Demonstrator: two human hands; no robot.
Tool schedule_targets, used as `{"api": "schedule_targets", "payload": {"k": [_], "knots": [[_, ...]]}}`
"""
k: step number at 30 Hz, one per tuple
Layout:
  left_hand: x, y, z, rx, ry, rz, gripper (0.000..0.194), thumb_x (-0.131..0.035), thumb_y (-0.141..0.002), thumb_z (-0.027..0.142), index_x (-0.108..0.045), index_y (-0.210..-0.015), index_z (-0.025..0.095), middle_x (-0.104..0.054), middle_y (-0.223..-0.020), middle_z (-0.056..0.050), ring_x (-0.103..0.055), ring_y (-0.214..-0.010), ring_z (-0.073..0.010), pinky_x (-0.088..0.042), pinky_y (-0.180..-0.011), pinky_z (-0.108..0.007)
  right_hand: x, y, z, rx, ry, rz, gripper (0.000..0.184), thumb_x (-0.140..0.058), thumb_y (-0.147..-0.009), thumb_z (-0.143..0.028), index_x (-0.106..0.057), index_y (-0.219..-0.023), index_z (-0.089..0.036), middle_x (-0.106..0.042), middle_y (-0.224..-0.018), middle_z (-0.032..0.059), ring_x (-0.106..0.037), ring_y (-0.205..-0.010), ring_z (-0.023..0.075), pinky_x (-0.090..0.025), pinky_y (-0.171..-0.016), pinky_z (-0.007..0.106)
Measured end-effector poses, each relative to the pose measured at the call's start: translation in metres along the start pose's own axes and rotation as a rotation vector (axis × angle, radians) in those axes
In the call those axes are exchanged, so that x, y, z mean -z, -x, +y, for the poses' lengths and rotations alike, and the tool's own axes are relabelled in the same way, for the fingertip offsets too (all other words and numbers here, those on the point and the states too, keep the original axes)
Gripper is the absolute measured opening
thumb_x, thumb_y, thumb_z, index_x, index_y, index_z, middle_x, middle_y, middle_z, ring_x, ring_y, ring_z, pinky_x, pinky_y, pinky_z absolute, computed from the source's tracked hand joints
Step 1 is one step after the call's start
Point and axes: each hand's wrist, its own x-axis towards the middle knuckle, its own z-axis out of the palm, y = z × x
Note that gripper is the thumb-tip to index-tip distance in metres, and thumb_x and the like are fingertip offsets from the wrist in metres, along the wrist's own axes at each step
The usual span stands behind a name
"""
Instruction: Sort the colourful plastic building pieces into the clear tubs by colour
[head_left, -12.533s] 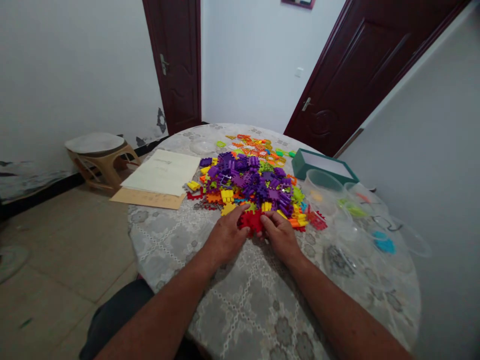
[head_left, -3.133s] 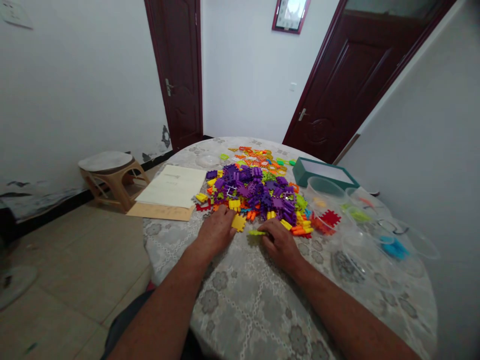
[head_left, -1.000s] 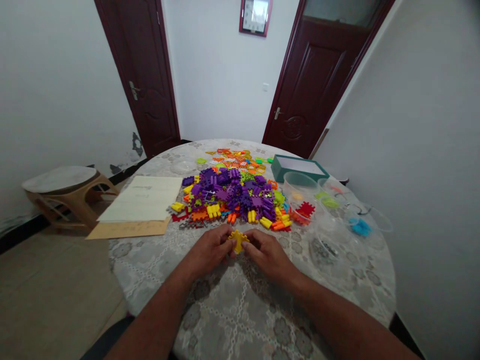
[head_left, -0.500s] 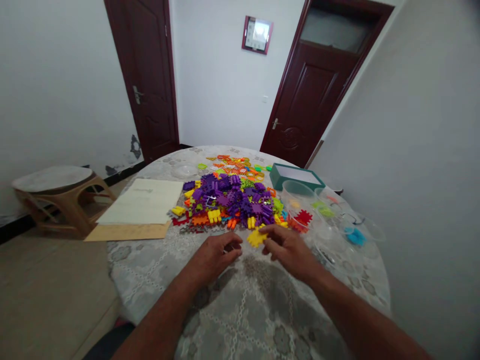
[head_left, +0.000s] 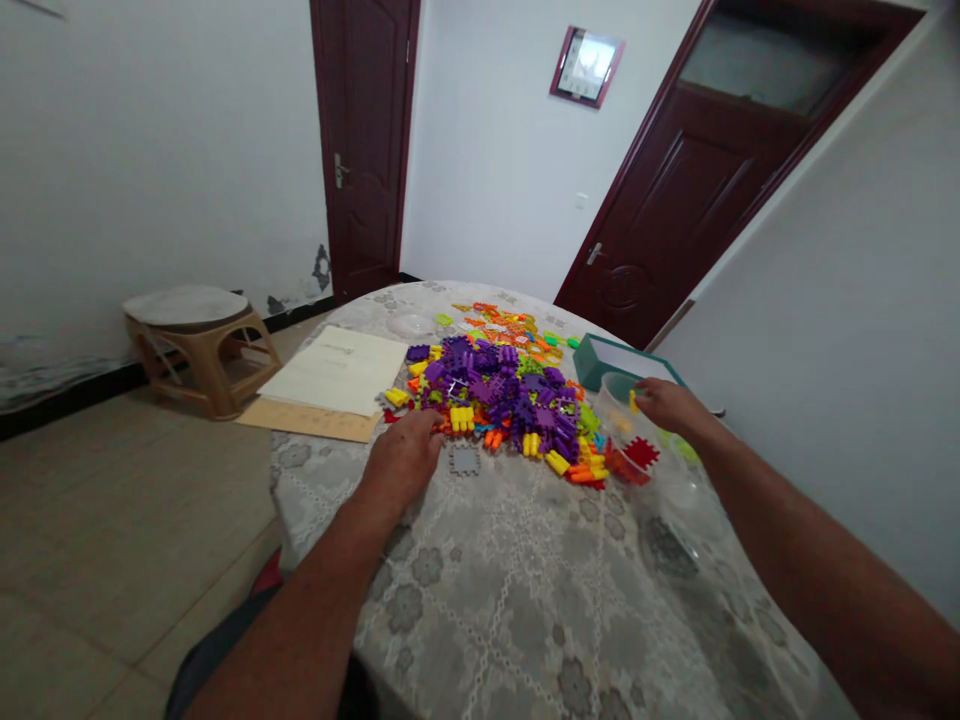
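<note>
My right hand (head_left: 670,407) is closed on a yellow toothed plastic building piece (head_left: 634,402), seen edge-on. It holds the piece at the mouth of a clear plastic tub (head_left: 609,393) on the right. My left hand (head_left: 405,452) is at the near left edge of a heap of interlocking building pieces (head_left: 499,385), mostly purple. Its back faces me, and its fingertips are hidden against the heap. Just right of it a grey square toothed piece (head_left: 464,460) lies flat on the patterned tablecloth (head_left: 495,560).
Red toothed pieces (head_left: 641,455) show at another clear container on the right. A green box (head_left: 626,362) stands behind the tubs. Orange and yellow flat pieces (head_left: 502,325) lie at the back. Paper sheets (head_left: 337,370) are on the left, and a stool (head_left: 202,340) stands beyond.
Both hands held the yellow piece in front of the heap; my right hand has carried it rightward to the tub. My left hand let go and moved to the heap. The grey piece now lies apart.
</note>
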Motion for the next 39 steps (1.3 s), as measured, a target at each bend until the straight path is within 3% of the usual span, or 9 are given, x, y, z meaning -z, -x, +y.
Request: {"api": "schedule_targets", "payload": {"k": [4,8,12,15,21,25,29,35,39], "knots": [[-0.001,-0.003,-0.001,-0.033,-0.02,-0.042,0.026,-0.055,-0.098,0.022,-0.069,-0.12,0.019,-0.073,-0.123,-0.012,-0.067,-0.116,-0.0263,-0.05,-0.1,-0.035,0.006,0.021,-0.028,0.106,0.011,0.034,0.039,-0.055,-0.096,-0.024,-0.073,-0.13,-0.014,-0.076,-0.126,0.0184,-0.072,-0.113,0.0286,-0.052,-0.095,0.035],[-0.007,-0.005,-0.003,-0.1,-0.012,-0.058,0.03,-0.054,-0.096,0.018,-0.068,-0.122,0.018,-0.072,-0.123,-0.013,-0.067,-0.115,-0.0274,-0.052,-0.1,-0.038,0.004,0.075,-0.083,0.316,-0.099,-0.078,0.028,-0.056,-0.1,-0.029,-0.076,-0.118,-0.023,-0.078,-0.118,0.011,-0.073,-0.106,0.0256,-0.052,-0.089,0.031],[-0.014,-0.007,-0.004,-0.181,0.024,0.011,0.038,-0.055,-0.095,0.015,-0.065,-0.131,0.02,-0.067,-0.136,-0.012,-0.065,-0.123,-0.0269,-0.054,-0.105,-0.04,-0.013,0.126,-0.135,0.308,-0.08,-0.169,0.025,-0.055,-0.102,-0.028,-0.072,-0.119,-0.023,-0.075,-0.12,0.0111,-0.071,-0.107,0.0249,-0.051,-0.086,0.031],[-0.019,-0.011,-0.001,-0.224,0.018,0.045,0.049,-0.054,-0.094,0.012,-0.059,-0.142,0.021,-0.057,-0.152,-0.011,-0.061,-0.132,-0.0266,-0.055,-0.106,-0.039,-0.03,0.142,-0.155,0.234,-0.029,-0.173,0.029,-0.052,-0.103,-0.026,-0.067,-0.127,-0.021,-0.068,-0.129,0.0136,-0.069,-0.109,0.0253,-0.051,-0.083,0.031],[-0.032,-0.015,0.007,-0.273,-0.056,0.015,0.057,-0.06,-0.093,0.012,-0.054,-0.149,0.021,-0.052,-0.157,-0.013,-0.056,-0.138,-0.0291,-0.051,-0.114,-0.045,-0.062,0.142,-0.153,0.241,-0.204,-0.114,0.029,-0.051,-0.1,-0.02,-0.066,-0.126,-0.018,-0.067,-0.124,0.0137,-0.066,-0.11,0.0244,-0.049,-0.09,0.031],[-0.037,-0.016,0.009,-0.266,-0.096,0.01,0.055,-0.063,-0.093,0.014,-0.054,-0.147,0.021,-0.056,-0.147,-0.014,-0.057,-0.133,-0.0283,-0.049,-0.113,-0.043,-0.08,0.144,-0.148,0.316,-0.4,-0.049,0.028,-0.054,-0.096,-0.021,-0.068,-0.12,-0.017,-0.069,-0.113,0.0116,-0.065,-0.107,0.0241,-0.048,-0.094,0.033],[-0.036,-0.014,0.011,-0.224,-0.159,-0.002,0.046,-0.058,-0.095,0.014,-0.057,-0.14,0.017,-0.058,-0.132,-0.015,-0.061,-0.123,-0.027,-0.053,-0.103,-0.039,-0.086,0.143,-0.151,0.35,-0.507,0.077,0.039,-0.053,-0.093,-0.02,-0.064,-0.13,-0.016,-0.069,-0.122,0.0137,-0.064,-0.115,0.0258,-0.048,-0.101,0.036],[-0.03,-0.01,0.017,-0.24,-0.234,-0.013,0.024,-0.05,-0.097,0.014,-0.066,-0.115,0.015,-0.059,-0.12,-0.015,-0.063,-0.11,-0.0277,-0.056,-0.091,-0.038,-0.08,0.133,-0.166,0.298,-0.323,0.061,0.051,-0.053,-0.094,-0.021,-0.057,-0.144,-0.013,-0.064,-0.127,0.0181,-0.064,-0.109,0.0295,-0.052,-0.095,0.041],[-0.024,-0.005,0.022,-0.269,-0.21,-0.012,0.021,-0.05,-0.099,0.017,-0.066,-0.112,0.018,-0.061,-0.121,-0.014,-0.065,-0.108,-0.0273,-0.057,-0.084,-0.037,-0.079,0.135,-0.168,0.277,-0.259,0.047,0.049,-0.054,-0.096,-0.024,-0.056,-0.144,-0.015,-0.063,-0.128,0.0174,-0.065,-0.104,0.0283,-0.052,-0.087,0.037]]}}
